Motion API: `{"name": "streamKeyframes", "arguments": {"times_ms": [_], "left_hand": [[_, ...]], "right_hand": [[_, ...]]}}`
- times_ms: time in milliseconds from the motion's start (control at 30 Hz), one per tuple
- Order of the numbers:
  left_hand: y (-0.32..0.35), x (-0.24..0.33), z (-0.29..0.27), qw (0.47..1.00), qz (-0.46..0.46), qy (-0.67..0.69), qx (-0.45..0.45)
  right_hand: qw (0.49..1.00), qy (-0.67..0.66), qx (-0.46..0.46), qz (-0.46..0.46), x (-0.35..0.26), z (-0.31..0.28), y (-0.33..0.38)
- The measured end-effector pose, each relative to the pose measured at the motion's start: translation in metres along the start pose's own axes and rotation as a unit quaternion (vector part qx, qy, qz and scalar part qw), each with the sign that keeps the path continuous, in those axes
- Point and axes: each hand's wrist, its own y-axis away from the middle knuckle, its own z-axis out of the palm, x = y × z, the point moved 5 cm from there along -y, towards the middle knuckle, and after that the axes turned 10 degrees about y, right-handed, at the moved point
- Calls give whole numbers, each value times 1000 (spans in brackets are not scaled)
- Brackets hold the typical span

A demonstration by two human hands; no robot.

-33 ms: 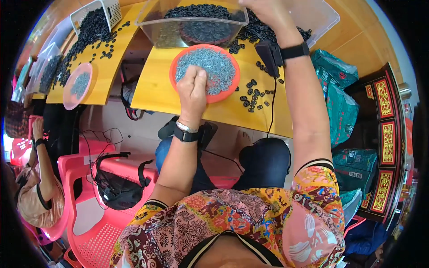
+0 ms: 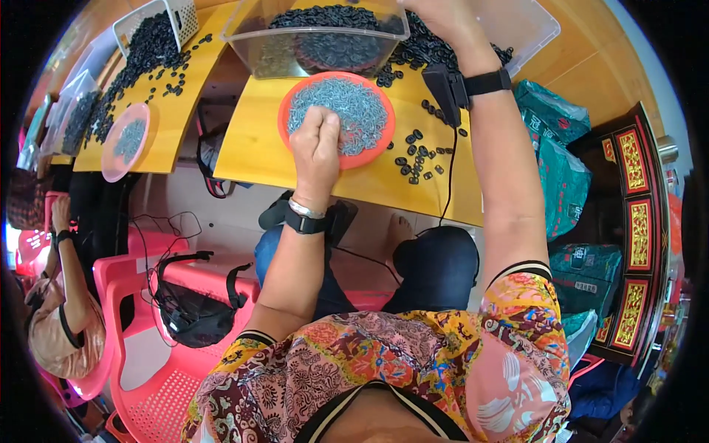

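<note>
Over the front left of an orange-red plate, my left hand is closed in a fist, thumb side up. Whatever the fist holds is hidden. Small grey metal screws cover the plate. My right hand reaches to the upper edge of the view, above a heap of small black oval parts; its fingers are mostly cut off there. Behind the plate stands a clear plastic bin with many more black parts. Several loose black pieces lie right of the plate.
Black devices with a cable are strapped to both wrists. Left stands another yellow table with black parts, a pink plate and a white basket. A co-worker sits far left. Beside me are a pink chair and green bags.
The whole view has shifted very slightly to the left. Both hands keep nearly the same places and poses.
</note>
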Motion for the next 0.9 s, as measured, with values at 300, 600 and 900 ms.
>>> {"name": "streamKeyframes", "arguments": {"times_ms": [300, 600, 900], "left_hand": [[-8, -5, -4, 999, -33, 5, 42], [-10, -11, -3, 999, -42, -28, 21], [-11, -8, -5, 998, -47, -22, 24]], "right_hand": [[961, 172, -182, 120, 111, -33, 113], [931, 98, -241, 256, 147, -23, 209], [945, 181, -172, 213, 114, -15, 203]]}}
